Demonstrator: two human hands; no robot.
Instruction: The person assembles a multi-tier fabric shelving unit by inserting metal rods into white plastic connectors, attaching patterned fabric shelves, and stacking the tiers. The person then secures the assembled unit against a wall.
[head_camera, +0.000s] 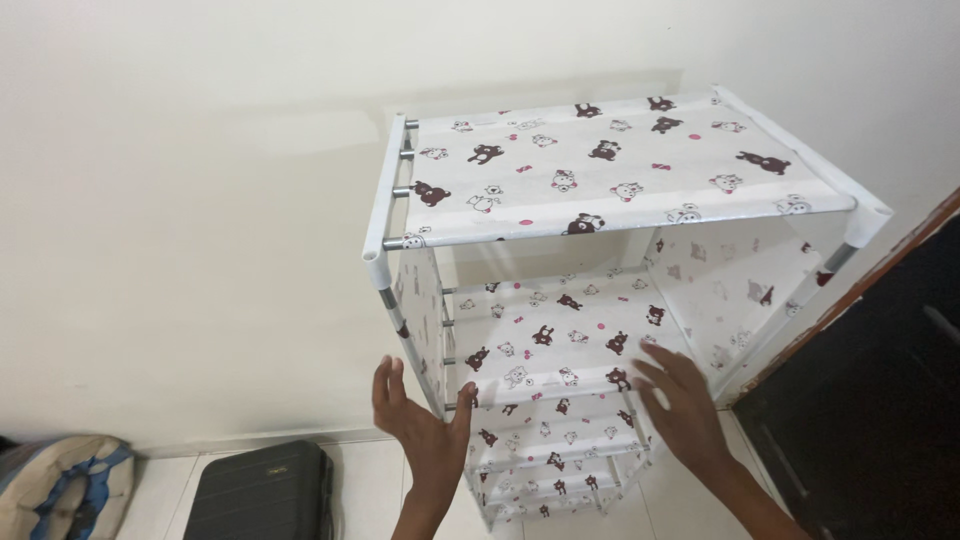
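Both hands are spread wide, holding nothing: left hand by the front pole, right hand before the middle shelf. To steady this fabric rack against the wall, press evenly on both sides.

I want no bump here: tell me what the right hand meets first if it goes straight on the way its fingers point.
Most likely the middle fabric shelf of the bear-print rack: the right hand is open, fingers aimed up-left at its front edge. Depth is unclear from one view.

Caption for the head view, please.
Two open hands, left and right, reach toward a bear-print fabric shelf rack beside a wall.
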